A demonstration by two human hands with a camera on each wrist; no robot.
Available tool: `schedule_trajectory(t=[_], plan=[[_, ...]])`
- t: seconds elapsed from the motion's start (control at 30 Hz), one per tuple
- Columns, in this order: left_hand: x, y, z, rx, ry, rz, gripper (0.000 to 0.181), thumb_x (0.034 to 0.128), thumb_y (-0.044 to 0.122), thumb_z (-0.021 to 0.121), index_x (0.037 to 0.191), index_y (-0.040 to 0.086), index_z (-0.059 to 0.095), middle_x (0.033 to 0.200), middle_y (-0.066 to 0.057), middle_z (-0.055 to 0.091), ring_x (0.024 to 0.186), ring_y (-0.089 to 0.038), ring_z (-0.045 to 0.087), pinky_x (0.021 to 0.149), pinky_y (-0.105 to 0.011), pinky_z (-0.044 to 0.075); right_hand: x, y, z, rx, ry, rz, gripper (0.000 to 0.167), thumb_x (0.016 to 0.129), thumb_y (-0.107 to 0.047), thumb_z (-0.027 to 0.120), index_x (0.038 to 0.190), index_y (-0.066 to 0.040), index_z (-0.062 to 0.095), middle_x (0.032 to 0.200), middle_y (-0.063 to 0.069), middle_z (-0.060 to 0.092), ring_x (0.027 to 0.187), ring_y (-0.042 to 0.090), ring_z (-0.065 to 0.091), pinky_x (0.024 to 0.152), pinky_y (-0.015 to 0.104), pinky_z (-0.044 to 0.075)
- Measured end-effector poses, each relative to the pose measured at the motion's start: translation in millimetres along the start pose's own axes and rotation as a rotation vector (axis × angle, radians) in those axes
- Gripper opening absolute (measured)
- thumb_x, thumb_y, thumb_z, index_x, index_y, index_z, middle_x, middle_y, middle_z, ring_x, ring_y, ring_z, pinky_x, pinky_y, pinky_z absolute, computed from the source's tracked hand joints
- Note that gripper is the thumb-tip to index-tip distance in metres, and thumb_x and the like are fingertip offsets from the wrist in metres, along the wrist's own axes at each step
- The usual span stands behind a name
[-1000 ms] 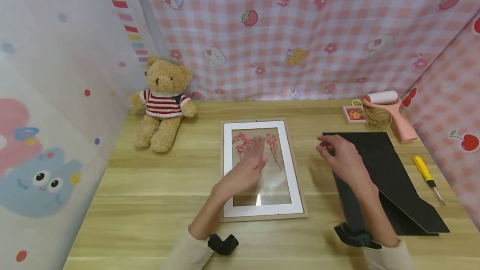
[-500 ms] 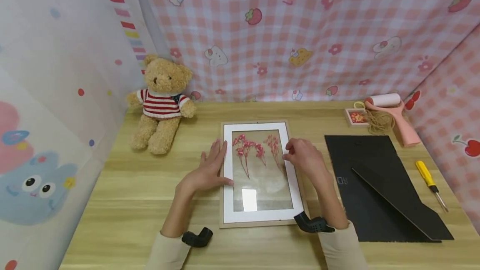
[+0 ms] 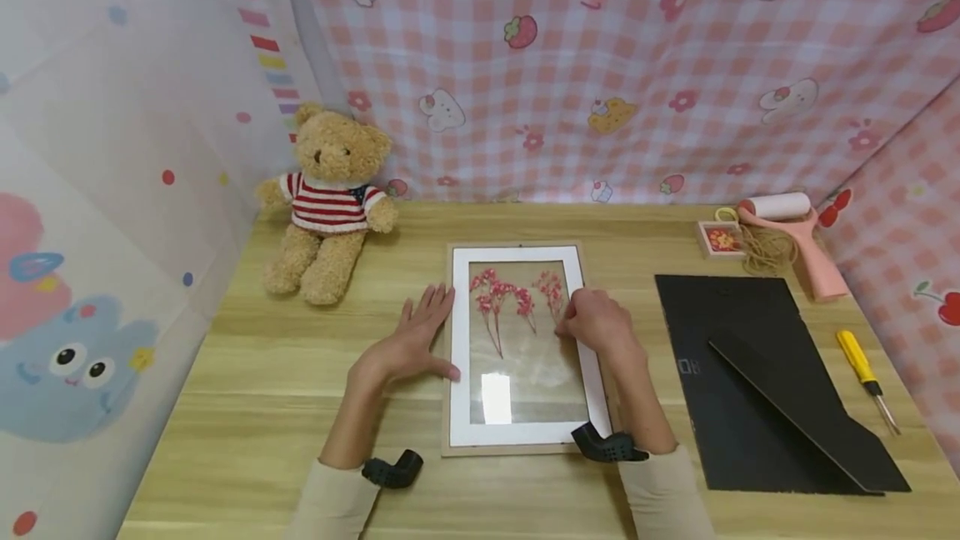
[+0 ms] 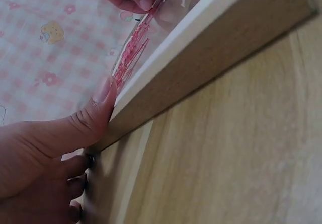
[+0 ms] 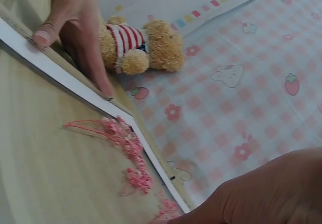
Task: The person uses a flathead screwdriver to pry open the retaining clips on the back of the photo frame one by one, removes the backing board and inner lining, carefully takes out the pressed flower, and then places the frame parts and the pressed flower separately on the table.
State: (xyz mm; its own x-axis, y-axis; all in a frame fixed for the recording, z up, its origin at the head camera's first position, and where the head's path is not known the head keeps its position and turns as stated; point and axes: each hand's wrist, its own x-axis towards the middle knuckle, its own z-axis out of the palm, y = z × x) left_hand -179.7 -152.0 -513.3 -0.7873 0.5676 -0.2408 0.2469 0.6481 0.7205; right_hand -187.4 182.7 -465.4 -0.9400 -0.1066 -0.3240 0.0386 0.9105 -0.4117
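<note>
A photo frame [image 3: 513, 438] with a light wood edge and white mat lies flat on the table. Pink dried flowers [image 3: 491, 298] spread over the upper part of its clear pane. My left hand [image 3: 405, 348] rests along the frame's left side, fingers extended and thumb on the edge; the left wrist view shows this thumb [image 4: 90, 116] against the wooden side. My right hand [image 3: 603, 327] reaches over the right side, thumb and fingertips pinching the stem of the rightmost dried flower sprig [image 3: 551, 286]. In the right wrist view my right hand [image 5: 271, 194] hides most of that sprig.
A black backing board [image 3: 742, 407] with its stand leg lies right of the frame, beside a yellow-handled screwdriver [image 3: 858, 361]. Farther back are a small box [image 3: 722, 238], twine [image 3: 768, 250] and a pink lint roller [image 3: 813, 261]. A teddy bear [image 3: 327, 207] sits back left.
My left hand has moved from above the pane to the frame's left edge. From near the black board, my right hand has come left to the rightmost sprig and pinches its stem.
</note>
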Motion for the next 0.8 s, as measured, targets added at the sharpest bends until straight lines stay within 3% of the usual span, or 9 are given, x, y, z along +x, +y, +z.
schedule_trajectory(t=[0.07,0.17,0.4,0.57,0.8], plan=[[1.1,-0.7,-0.5,0.002,0.007,0.002,0.139,0.0822,0.037,0.095,0.176,0.010,-0.002,0.183,-0.016,-0.010,0.170,-0.033,-0.018,0.134,-0.057,-0.019,0.5,-3,3,-0.007,-0.005,0.016,0.018,0.095,-0.022,0.084,0.092,-0.005,0.079,0.090,0.011,0.075,0.080,0.027,0.069,0.071,0.048,0.058],[0.5,3.1,-1.6,-0.008,0.018,0.012,0.135,0.0833,0.033,0.095,0.176,0.007,0.000,0.183,-0.018,-0.006,0.170,-0.034,-0.017,0.134,-0.057,-0.018,-12.2,-24,-4,-0.021,-0.004,0.069,0.014,0.097,-0.012,0.081,0.091,0.000,0.076,0.088,0.014,0.074,0.078,0.027,0.068,0.070,0.046,0.057],[-2.8,10.9,-3.4,-0.036,0.036,0.014,0.130,0.0860,0.027,0.093,0.176,0.005,0.002,0.183,-0.019,-0.004,0.170,-0.036,-0.017,0.134,-0.058,-0.019,32.0,15,41,-0.079,0.092,0.011,0.023,0.089,-0.009,0.070,0.070,-0.010,0.057,0.073,0.010,0.061,0.065,0.026,0.053,0.055,0.045,0.046],[-5.1,13.3,-3.3,-0.049,0.033,0.006,0.129,0.0859,0.026,0.093,0.176,0.005,0.002,0.183,-0.018,-0.004,0.170,-0.035,-0.017,0.134,-0.057,-0.020,40.5,25,47,-0.076,0.073,0.016,0.022,0.087,-0.011,0.068,0.069,-0.011,0.055,0.072,0.012,0.061,0.064,0.027,0.055,0.056,0.046,0.047],[-2.7,12.2,-2.7,-0.038,0.035,0.017,0.130,0.0853,0.027,0.093,0.176,0.005,0.003,0.183,-0.018,-0.004,0.170,-0.035,-0.017,0.134,-0.056,-0.020,36.1,25,43,-0.026,0.002,0.011,0.028,0.089,-0.016,0.075,0.065,-0.013,0.061,0.063,0.001,0.055,0.058,0.018,0.052,0.053,0.037,0.040]])
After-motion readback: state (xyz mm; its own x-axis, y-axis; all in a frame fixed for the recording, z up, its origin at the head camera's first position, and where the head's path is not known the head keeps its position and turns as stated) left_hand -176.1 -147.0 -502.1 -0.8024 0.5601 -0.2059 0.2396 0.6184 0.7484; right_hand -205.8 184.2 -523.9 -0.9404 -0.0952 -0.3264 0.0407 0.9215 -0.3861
